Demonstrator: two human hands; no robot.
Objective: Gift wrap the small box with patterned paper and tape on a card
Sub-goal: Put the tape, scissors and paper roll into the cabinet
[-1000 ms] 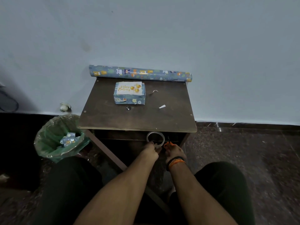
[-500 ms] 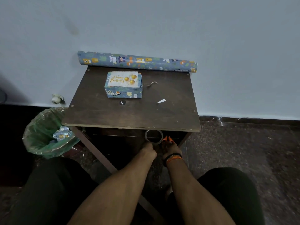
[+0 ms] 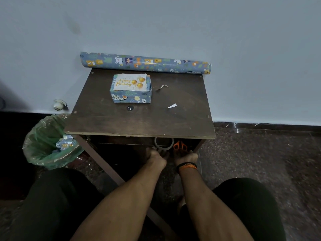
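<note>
Head view: the wrapped box [image 3: 131, 92] sits far left on the table [image 3: 139, 122], card [image 3: 130, 82] on top, so wrapping looks done. Below the near edge, the left hand [image 3: 157, 156] holds the tape roll [image 3: 164, 143]; the right hand [image 3: 186, 157] holds scissors [image 3: 180, 146].

I read "Happy Birthday" in gold script on the card [image 3: 130, 82]. It lies atop the wrapped box [image 3: 130, 96] on my worktop [image 3: 139, 120]. Nothing else is legible.
</note>
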